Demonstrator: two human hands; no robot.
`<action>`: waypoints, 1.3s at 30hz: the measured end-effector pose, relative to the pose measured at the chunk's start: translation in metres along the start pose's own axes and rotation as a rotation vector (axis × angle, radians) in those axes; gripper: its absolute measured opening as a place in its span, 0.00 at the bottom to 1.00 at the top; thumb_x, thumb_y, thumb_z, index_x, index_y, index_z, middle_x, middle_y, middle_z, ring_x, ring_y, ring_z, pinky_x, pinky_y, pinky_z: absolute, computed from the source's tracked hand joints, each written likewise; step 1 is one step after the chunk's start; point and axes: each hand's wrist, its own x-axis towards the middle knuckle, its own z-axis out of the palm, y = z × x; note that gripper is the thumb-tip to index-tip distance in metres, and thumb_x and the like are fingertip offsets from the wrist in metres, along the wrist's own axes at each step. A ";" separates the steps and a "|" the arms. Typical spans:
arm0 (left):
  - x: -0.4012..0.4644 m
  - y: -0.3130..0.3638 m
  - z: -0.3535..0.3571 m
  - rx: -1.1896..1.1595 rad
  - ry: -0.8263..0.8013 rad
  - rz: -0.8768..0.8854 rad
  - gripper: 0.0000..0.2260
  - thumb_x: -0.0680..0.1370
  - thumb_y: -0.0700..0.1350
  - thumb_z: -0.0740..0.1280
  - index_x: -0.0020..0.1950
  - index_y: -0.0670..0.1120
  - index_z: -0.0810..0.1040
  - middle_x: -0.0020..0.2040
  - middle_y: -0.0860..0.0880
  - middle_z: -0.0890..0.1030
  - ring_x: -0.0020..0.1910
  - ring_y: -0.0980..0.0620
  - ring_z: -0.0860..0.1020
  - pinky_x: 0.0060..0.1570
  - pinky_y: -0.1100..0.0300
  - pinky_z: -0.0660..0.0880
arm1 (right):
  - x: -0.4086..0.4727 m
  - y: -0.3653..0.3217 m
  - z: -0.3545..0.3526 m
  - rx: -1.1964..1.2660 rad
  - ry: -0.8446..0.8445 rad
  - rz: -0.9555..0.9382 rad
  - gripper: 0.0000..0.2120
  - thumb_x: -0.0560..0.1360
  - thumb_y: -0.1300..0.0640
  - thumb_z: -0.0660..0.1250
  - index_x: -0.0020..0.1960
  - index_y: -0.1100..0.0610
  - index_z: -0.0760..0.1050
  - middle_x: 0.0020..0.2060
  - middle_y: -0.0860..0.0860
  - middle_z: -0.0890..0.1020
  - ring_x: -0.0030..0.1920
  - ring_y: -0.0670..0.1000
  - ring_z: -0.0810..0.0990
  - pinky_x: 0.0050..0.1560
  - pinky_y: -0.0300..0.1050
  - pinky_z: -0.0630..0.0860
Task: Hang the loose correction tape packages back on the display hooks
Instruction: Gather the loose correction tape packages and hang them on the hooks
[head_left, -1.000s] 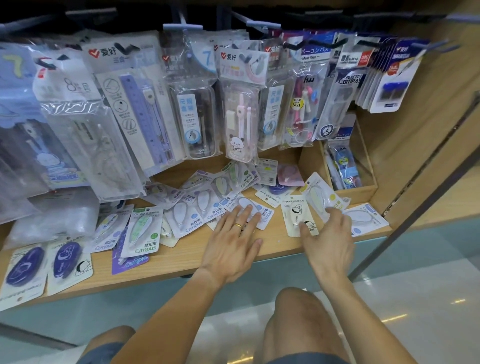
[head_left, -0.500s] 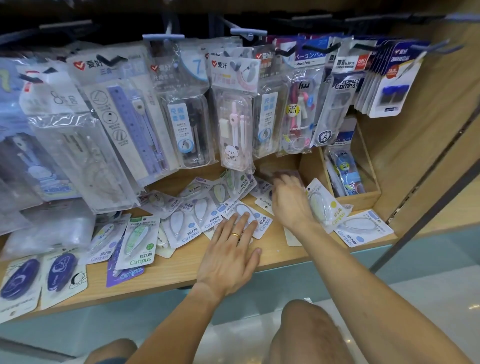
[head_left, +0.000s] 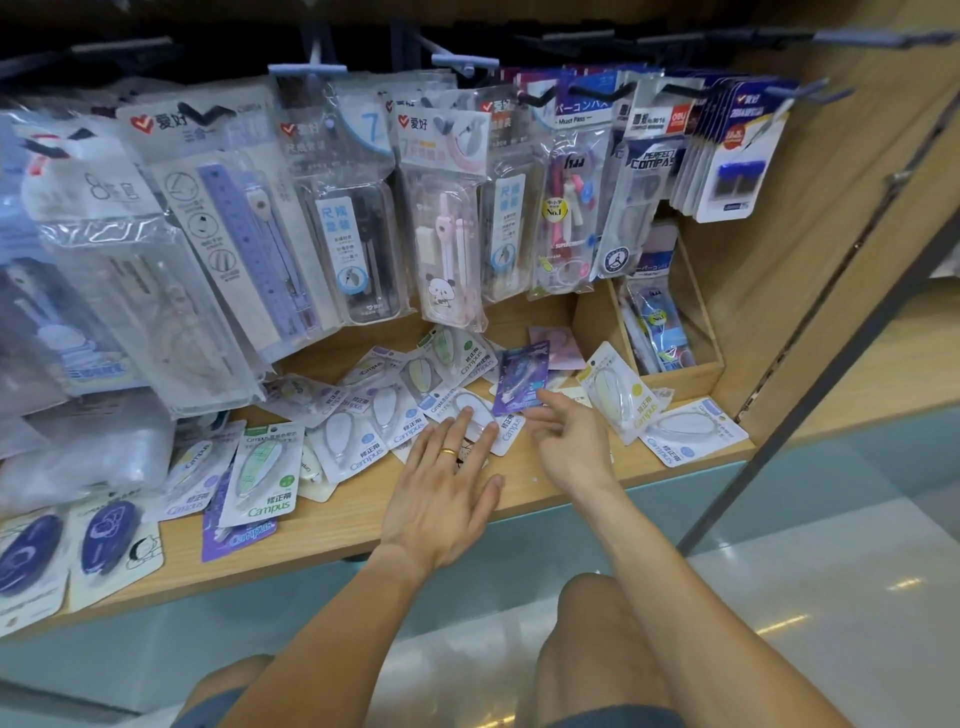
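Correction tape packages (head_left: 374, 415) lie loose in an overlapping spread across the wooden shelf (head_left: 363, 525), under a row of hanging compass and ruler sets (head_left: 358, 208) that crowd the display hooks (head_left: 465, 61). Those large hanging packs are the main hazard: reaching up between them with a small card could knock one off its peg, and they hide the hook tips, so a hang hole may miss. On the shelf itself the cards overlap, so dragging one out could push its neighbours toward the front edge and onto the floor. The left hand (head_left: 447, 493) rests flat, fingers straight, on white Campus packages and grips nothing; pressing there could pin cards the other hand wants. The right hand (head_left: 566, 441) pinches the lower edge of a purple correction tape package (head_left: 522, 376), raised just above the pile; so light a hold by one edge could let the slick card slip or swing.
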 end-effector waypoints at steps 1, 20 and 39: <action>0.000 -0.001 0.000 -0.001 0.006 0.003 0.27 0.85 0.60 0.52 0.83 0.50 0.65 0.82 0.40 0.65 0.76 0.37 0.68 0.80 0.45 0.56 | -0.006 0.001 -0.003 -0.008 0.009 0.004 0.21 0.79 0.67 0.67 0.71 0.57 0.76 0.48 0.46 0.85 0.49 0.45 0.83 0.64 0.43 0.77; -0.068 -0.068 -0.045 -0.003 0.104 -0.310 0.28 0.86 0.59 0.50 0.83 0.48 0.64 0.83 0.42 0.63 0.82 0.40 0.60 0.83 0.44 0.51 | 0.040 -0.063 0.021 -0.156 0.299 0.079 0.15 0.76 0.54 0.74 0.59 0.60 0.81 0.54 0.60 0.84 0.57 0.63 0.81 0.55 0.53 0.77; -0.144 -0.134 -0.041 -0.112 0.110 -0.357 0.24 0.85 0.57 0.56 0.76 0.49 0.74 0.81 0.42 0.68 0.81 0.36 0.62 0.80 0.43 0.59 | -0.103 -0.088 0.184 0.321 -0.379 0.091 0.07 0.80 0.63 0.66 0.56 0.60 0.79 0.48 0.54 0.86 0.45 0.50 0.84 0.44 0.37 0.77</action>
